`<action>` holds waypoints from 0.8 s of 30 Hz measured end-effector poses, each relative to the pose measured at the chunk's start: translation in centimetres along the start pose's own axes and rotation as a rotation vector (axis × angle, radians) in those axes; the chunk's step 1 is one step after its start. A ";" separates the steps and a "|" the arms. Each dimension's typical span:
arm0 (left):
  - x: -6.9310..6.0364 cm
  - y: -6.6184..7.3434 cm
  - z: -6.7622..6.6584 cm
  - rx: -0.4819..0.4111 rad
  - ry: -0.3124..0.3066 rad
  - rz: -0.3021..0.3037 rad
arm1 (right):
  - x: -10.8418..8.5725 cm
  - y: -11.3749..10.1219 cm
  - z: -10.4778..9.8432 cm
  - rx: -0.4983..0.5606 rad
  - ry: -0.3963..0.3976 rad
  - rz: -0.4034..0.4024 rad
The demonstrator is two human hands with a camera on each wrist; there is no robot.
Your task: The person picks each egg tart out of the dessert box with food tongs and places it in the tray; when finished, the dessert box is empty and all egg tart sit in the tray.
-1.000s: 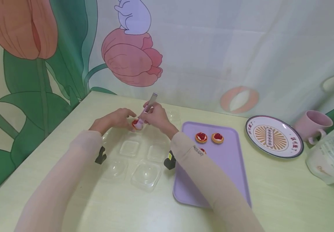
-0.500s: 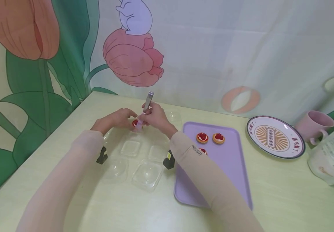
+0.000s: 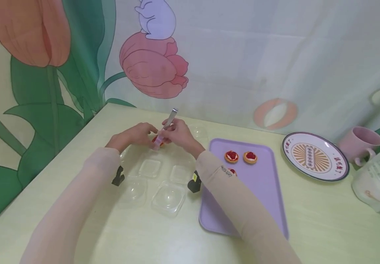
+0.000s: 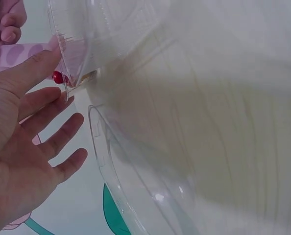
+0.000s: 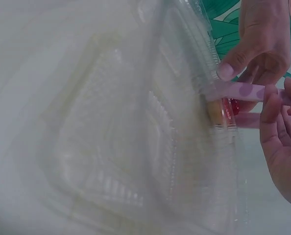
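A pair of tongs with pink arms and a metal handle [image 3: 170, 118] is held in my right hand [image 3: 180, 134]. Its pink arms reach down over a small red-topped tart [image 3: 155, 139] at the far side of a clear plastic container [image 3: 168, 198] with several compartments. In the right wrist view the tongs' arms [image 5: 253, 91] lie on either side of the tart [image 5: 215, 111]. My left hand [image 3: 136, 134] is left of the tart, fingers spread. In the left wrist view its thumb and fingertips [image 4: 68, 93] touch the container's rim. The tart's underside is hidden.
Right of the container, a lilac tray [image 3: 262, 198] bears three small red-topped tarts [image 3: 250, 157], one partly behind the right sleeve. Farther right stand a patterned plate [image 3: 315, 172], a pink mug [image 3: 358, 146] and a white pouch [image 3: 378, 183]. A printed curtain [image 3: 226, 73] hangs behind the table.
The tongs' tips have shifted slightly down and over the tart, covering more of it. The handle tipped upright, then leaned right again. My left hand stays nearly in place.
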State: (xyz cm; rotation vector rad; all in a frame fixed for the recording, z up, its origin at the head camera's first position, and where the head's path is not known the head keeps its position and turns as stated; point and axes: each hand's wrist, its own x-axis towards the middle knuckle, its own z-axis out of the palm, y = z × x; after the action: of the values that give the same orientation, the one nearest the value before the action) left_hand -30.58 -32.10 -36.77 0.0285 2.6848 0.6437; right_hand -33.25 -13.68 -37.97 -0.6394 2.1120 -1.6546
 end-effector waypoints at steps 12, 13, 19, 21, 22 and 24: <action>0.0 0.4 0.1 0.021 0.011 -0.001 | -0.5 -0.6 -0.3 -0.095 0.037 0.002; 0.0 0.4 0.0 0.022 0.013 0.002 | -0.5 -0.6 -0.4 -0.092 0.036 -0.001; -0.1 0.4 -0.1 0.039 0.017 0.014 | -0.5 -0.3 -0.7 -0.062 0.028 -0.007; -0.1 0.5 -0.1 0.050 0.016 0.014 | -0.5 -0.2 -0.8 -0.058 0.030 0.000; -0.2 0.5 -0.1 0.053 0.016 0.014 | -0.6 -0.2 -0.8 -0.056 0.033 0.002; -0.2 0.5 -0.2 0.057 0.019 0.017 | -0.6 -0.2 -0.8 -0.059 0.041 -0.002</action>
State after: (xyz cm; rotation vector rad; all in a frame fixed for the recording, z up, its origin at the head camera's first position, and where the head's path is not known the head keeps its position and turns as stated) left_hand -30.51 -31.72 -36.36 0.0603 2.7232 0.5755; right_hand -33.17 -12.71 -37.54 -0.6304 2.1971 -1.6256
